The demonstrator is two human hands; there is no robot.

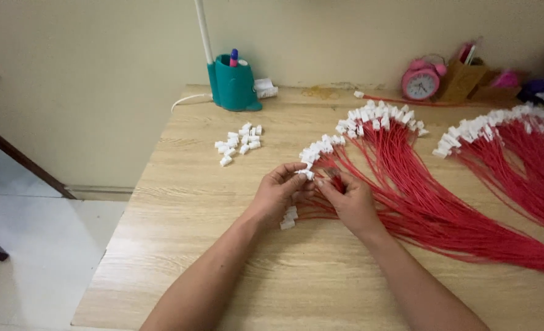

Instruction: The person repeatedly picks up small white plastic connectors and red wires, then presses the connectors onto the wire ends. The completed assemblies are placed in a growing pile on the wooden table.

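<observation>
Hands: left hand (279, 191) pinches white connector (309, 175) | right hand (353, 199) holds red wire (335, 181)

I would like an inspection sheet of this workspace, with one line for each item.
Surface: light wooden table.
Job's things: red wires with white connectors fanned out; a second bundle at the right; loose white connectors in a small pile.
Clutter: teal pen holder, pink alarm clock, cardboard box at the back.
Grippers: left hand pinches a white connector; right hand holds a red wire at it.
Cables: white cord beside the holder.
Surroundings: beige wall, pale tiled floor.
</observation>
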